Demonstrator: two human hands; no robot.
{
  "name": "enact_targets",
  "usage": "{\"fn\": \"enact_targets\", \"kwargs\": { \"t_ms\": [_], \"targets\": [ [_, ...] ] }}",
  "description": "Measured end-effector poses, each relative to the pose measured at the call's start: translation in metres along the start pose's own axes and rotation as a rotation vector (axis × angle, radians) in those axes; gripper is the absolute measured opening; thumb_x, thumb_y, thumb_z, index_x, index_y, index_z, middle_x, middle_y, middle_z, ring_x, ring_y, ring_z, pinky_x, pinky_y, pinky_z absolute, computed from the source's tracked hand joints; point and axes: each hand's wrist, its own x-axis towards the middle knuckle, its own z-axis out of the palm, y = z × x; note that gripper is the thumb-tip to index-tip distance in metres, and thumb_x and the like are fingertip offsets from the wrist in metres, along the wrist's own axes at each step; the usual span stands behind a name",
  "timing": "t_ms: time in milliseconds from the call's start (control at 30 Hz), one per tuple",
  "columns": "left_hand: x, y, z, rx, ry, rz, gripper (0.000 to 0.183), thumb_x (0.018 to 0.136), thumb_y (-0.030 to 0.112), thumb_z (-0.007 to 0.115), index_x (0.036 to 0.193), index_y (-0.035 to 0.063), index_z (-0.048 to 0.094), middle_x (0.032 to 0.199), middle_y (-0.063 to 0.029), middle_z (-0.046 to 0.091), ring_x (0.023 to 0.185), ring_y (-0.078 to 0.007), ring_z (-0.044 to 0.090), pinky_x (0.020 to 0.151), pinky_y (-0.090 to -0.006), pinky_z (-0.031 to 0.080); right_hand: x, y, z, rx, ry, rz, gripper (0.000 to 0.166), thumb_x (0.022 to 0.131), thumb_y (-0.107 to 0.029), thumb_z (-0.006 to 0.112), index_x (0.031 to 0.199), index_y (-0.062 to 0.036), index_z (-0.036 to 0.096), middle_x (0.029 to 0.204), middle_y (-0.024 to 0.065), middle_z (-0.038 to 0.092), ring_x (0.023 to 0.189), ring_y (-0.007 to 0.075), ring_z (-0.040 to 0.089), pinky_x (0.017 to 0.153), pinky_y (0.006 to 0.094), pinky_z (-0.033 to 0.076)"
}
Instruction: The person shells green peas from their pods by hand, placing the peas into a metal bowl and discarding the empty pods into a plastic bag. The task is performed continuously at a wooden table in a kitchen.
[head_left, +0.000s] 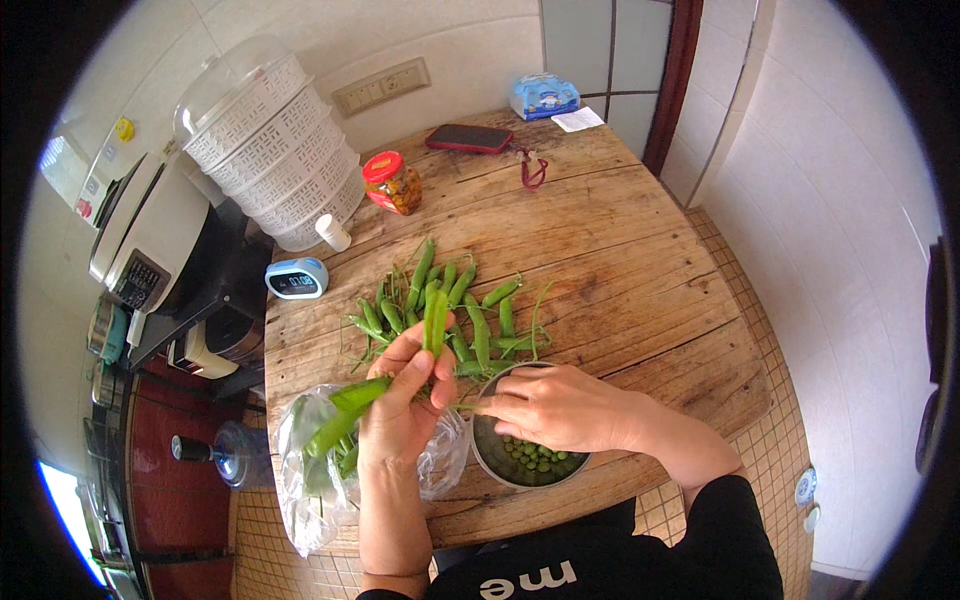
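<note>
My left hand (412, 382) pinches a split green pea pod (435, 322) upright between thumb and fingers; more flattened green pods (337, 424) stick out at the left side of this hand. Below it lies a clear plastic bag (304, 487) with green pods inside. My right hand (547, 405) is over a round metal bowl (480, 454), fingers bent near its left rim at a thin green strand; whether they grip it is unclear. Shelled green peas (532, 455) lie in the bowl. Whole pea pods (480, 330) with stems are heaped on the wooden table (600, 262) beyond both hands.
At the back left are a white stacked steamer basket (277, 142), a small white bottle (333, 232), a jar with a red lid (393, 184) and a blue digital clock (297, 278). A phone (469, 139) with a strap and a blue tissue pack (545, 96) lie at the far edge.
</note>
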Motion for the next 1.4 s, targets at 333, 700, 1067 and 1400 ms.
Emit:
{"fn": "enact_targets", "kwargs": {
  "t_ms": [333,700,1067,1400],
  "targets": [
    [0.001,0.007,-0.007,-0.128,0.02,0.072,0.031,0.094,0.016,0.053,0.121,0.0013,0.052,0.078,-0.0052,0.053,0.06,-0.0129,0.046,0.058,-0.0257,0.039,0.003,-0.006,-0.002,-0.045,-0.063,-0.002,0.039,0.083,-0.015,0.059,0.121,-0.0038,0.055,0.092,0.0099,0.065,0.087,0.0254,0.06,0.08,0.0367,0.048],
    [-0.009,0.007,0.002,0.174,0.078,0.041,0.024,0.095,0.011,0.048,0.118,0.0075,0.047,0.078,-0.0055,0.056,0.055,-0.0071,0.043,0.048,-0.0194,0.032,0.009,-0.001,-0.006,0.084,0.032,0.011,0.015,0.083,-0.009,0.065,0.097,-0.0049,0.066,0.081,0.0061,0.064,0.074,0.0237,0.06,0.067,0.035,0.049],
    [-0.066,0.0,0.065,0.572,-0.527,0.422,0.032,0.097,0.015,0.048,0.126,0.0039,0.043,0.096,-0.0109,0.058,0.082,-0.0187,0.058,0.078,-0.0331,0.047,0.022,-0.015,-0.027,0.36,0.115,0.271,0.015,0.087,-0.006,0.061,0.099,0.0001,0.066,0.088,0.0081,0.062,0.084,0.018,0.06,0.075,0.0293,0.048],
    [-0.109,0.022,-0.051,1.069,-0.078,0.399,0.039,0.088,0.014,0.054,0.124,0.0054,0.042,0.089,-0.0178,0.064,0.088,-0.0383,0.063,0.072,-0.042,0.049,0.091,-0.043,0.045,-0.19,-0.377,0.258,0.039,0.076,-0.012,0.069,0.114,-0.0067,0.06,0.124,0.0169,0.046,0.116,0.0342,0.05,0.096,0.0424,0.043]
  ]
}}
